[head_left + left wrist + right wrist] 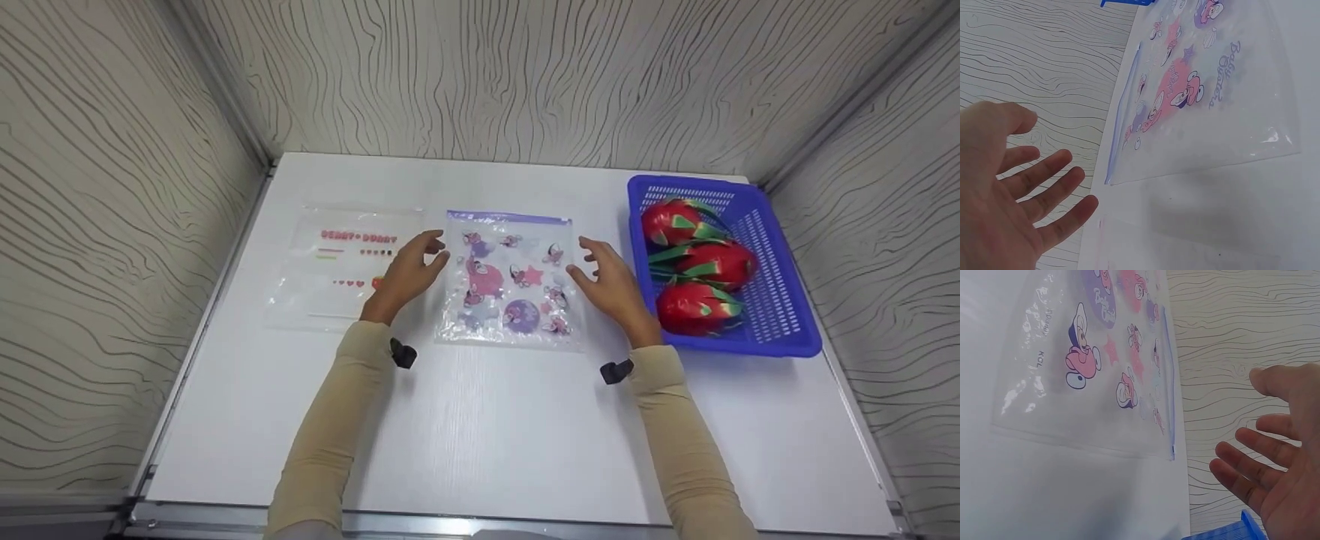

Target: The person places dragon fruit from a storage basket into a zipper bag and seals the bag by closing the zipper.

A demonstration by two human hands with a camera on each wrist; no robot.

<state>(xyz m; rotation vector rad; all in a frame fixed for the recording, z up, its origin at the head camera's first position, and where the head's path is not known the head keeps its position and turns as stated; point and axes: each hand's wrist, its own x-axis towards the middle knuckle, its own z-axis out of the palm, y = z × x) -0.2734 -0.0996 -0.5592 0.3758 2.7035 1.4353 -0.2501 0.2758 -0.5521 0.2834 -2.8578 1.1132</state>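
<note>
A clear zip bag [510, 281] with pink and purple cartoon prints and a purple zip edge lies flat on the white table. On its left side hovers my left hand [409, 274], fingers relaxed and holding nothing. My right hand [611, 285] is at the bag's right edge, fingers spread loosely, also holding nothing. Both wrist views show the palms apart from the printed bag [1185, 101]. A second clear bag [300, 289] with red lettering and small hearts lies further left, partly behind my left hand.
At the right stands a blue plastic basket [806, 334] with perforated walls. It holds three red dragon fruits [701, 307] with green scales. Wood-grain panels [510, 82] close off the table's back and sides.
</note>
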